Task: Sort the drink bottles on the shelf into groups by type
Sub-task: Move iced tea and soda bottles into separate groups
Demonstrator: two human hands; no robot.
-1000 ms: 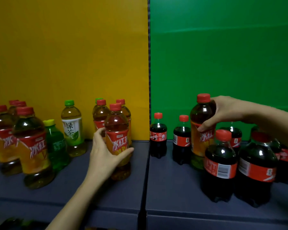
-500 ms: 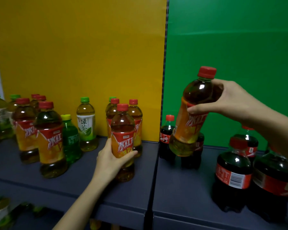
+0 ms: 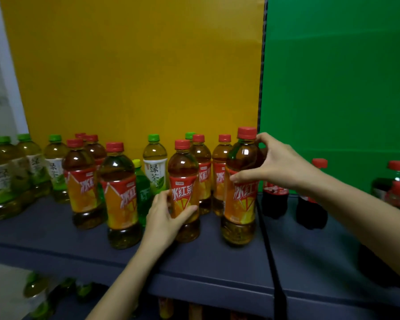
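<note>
An iced tea bottle (image 3: 240, 188) with a red cap and an orange-and-red label stands upright on the dark shelf (image 3: 217, 269), just left of the black seam where the yellow backdrop (image 3: 134, 65) meets the green backdrop (image 3: 337, 77). The right hand (image 3: 277, 165) is closed around its shoulder, thumb on the top of the label and fingers curled near the neck. To its left a second iced tea bottle (image 3: 183, 188) of the same kind stands on the shelf, and the left hand (image 3: 169, 215) grips its lower label from the near side, thumb across the front. Behind the pair, two more red-capped tea bottles (image 3: 219, 176) stand close against the yellow backdrop, with a green cap showing behind them. Further left, a pale green tea bottle (image 3: 154, 167) with a white label reading 绿茶 stands at the back, and a small bright green soda bottle (image 3: 141, 192) with a yellow cap is wedged between it and another cluster of iced tea bottles (image 3: 120, 195). At the far left edge, several more green tea bottles (image 3: 16, 176) crowd together. The orange labels carry large white characters, 冰红茶. Right of the seam, dark cola bottles (image 3: 312, 202) with red caps and red labels stand before the green backdrop, partly hidden by the right forearm. A lower shelf holds blurred bottles.
</note>
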